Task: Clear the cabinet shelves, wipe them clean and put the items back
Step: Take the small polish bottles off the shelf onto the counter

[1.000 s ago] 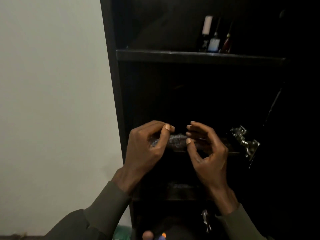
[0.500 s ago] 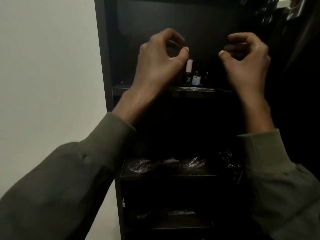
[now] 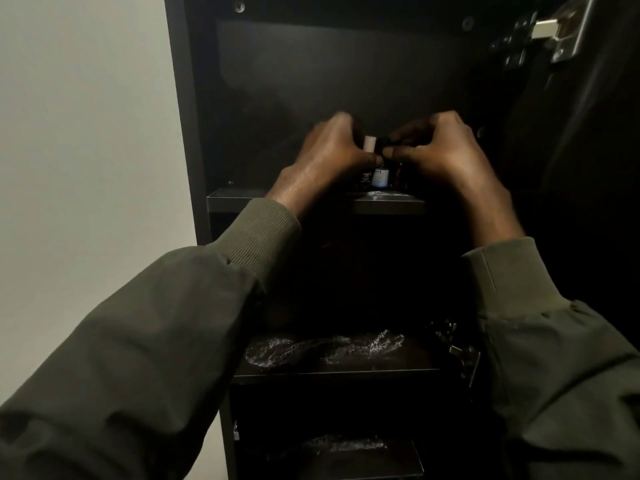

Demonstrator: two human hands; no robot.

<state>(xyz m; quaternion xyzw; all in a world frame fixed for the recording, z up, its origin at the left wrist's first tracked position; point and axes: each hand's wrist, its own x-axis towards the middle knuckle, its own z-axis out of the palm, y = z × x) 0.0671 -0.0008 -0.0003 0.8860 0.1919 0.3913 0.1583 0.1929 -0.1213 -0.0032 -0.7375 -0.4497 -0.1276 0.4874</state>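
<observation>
Hands meet at the upper shelf point(image 3: 388, 204) of a dark cabinet point(image 3: 187, 133), both reaching in from olive-green sleeves point(image 3: 173, 323). The left hand point(image 3: 329, 157) has its fingers curled around a small bottle with a white cap point(image 3: 369, 144), the cap showing just past the knuckles. The right hand point(image 3: 440, 150) is curled too, fingertips drawn together over the tops of the neighbouring bottles; whether it actually grips one cannot be told, since the fingers hide the caps. Between the two hands stands a bottle with a pale blue label point(image 3: 380, 176), resting on the shelf, with darker bottles on either side of it, too dim to make out. A crumpled clear plastic wrap point(image 3: 322, 351) lies across the middle shelf point(image 3: 332, 372) below, and another glinting piece point(image 3: 346, 445) lies on the lowest shelf in view. A metal hinge point(image 3: 554, 29) shows at the upper right on the open door. A pale wall point(image 3: 86, 133) fills the left side.
</observation>
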